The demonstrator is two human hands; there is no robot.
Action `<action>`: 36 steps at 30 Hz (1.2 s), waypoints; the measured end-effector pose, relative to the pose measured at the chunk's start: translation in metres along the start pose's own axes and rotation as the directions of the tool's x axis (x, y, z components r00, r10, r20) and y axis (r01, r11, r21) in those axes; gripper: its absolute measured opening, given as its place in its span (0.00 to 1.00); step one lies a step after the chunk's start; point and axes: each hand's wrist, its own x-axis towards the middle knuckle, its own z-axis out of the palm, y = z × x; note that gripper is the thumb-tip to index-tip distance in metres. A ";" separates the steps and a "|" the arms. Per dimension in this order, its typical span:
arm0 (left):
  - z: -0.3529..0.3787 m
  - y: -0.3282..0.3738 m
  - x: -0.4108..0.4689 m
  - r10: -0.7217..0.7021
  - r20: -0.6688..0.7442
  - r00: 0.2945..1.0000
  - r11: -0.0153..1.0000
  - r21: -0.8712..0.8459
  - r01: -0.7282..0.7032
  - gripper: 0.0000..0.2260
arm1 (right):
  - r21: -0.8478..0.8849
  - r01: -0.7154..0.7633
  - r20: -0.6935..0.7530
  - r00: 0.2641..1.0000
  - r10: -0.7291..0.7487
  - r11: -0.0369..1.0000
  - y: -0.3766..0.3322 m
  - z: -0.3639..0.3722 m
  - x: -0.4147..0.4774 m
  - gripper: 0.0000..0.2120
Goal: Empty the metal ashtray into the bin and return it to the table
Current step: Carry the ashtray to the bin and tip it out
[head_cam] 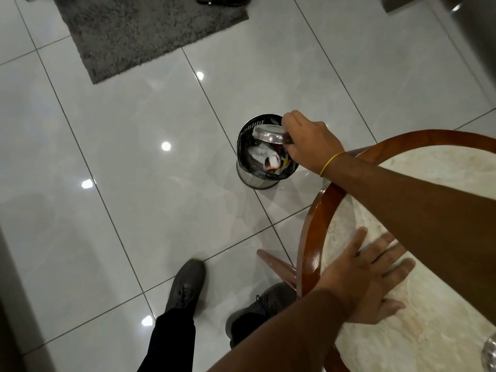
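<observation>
My right hand (308, 142) grips the round metal ashtray (268, 133) by its edge and holds it tilted over the open mouth of the bin (256, 181). The bin is a small perforated steel can on the floor, lined with a dark bag and holding crumpled paper and wrappers. My left hand (367, 280) lies flat, fingers spread, on the marble top of the round table (308, 237), which has a brown wooden rim. My right forearm reaches across the table's edge toward the bin.
Glossy grey floor tiles surround the bin. A dark grey shaggy rug (145, 30) lies at the back left. My two feet in grey shoes (185, 285) stand near the table's leg (276, 267). A glass object (489, 353) shows at the table's lower right edge.
</observation>
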 end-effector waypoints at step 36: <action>0.008 0.002 0.007 0.023 0.025 0.999 0.987 -0.158 -0.019 0.38 | 0.891 -0.452 0.350 0.727 0.591 0.028 0.065 -0.128 -0.125 0.20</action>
